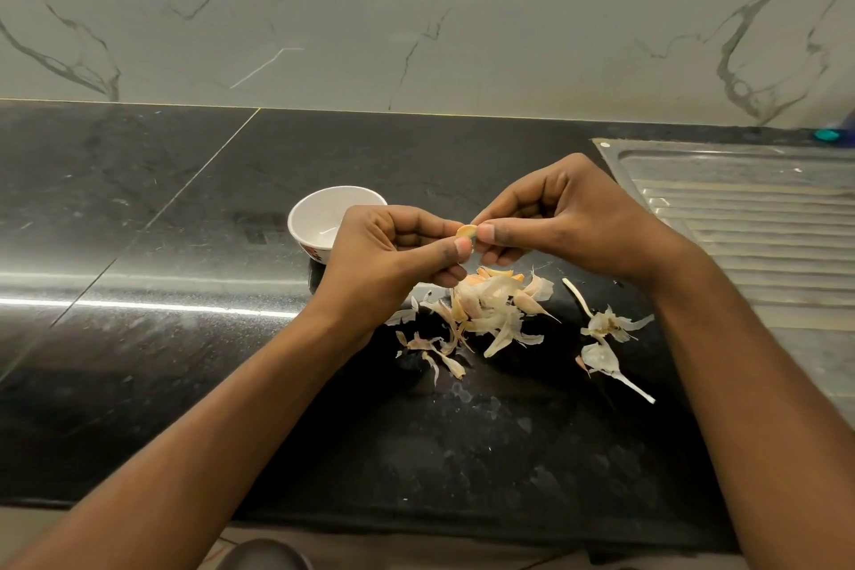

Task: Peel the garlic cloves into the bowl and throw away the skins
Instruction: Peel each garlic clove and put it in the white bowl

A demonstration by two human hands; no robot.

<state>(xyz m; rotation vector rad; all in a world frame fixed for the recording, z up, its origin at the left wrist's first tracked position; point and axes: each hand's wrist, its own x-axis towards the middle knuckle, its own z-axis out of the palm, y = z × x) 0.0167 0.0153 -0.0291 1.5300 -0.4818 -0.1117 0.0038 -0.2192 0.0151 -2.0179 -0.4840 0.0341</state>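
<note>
Garlic clove [466,231] pinched between both hands' fingertips.

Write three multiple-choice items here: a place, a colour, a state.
1. Where does the small white round bowl stand?
A. On a wooden tray
B. On the black stone counter, beyond the left hand
C. On a red plate

2. What colour is the small held garlic clove?
A. Pale yellow
B. Green
C. Black

3. How is that clove held?
A. Lying in the bowl
B. Lying on the counter
C. Pinched between left hand and right hand

1 B: it sits on the dark slab.
2 A: it shows yellowish.
3 C: both hands pinch it.
</note>
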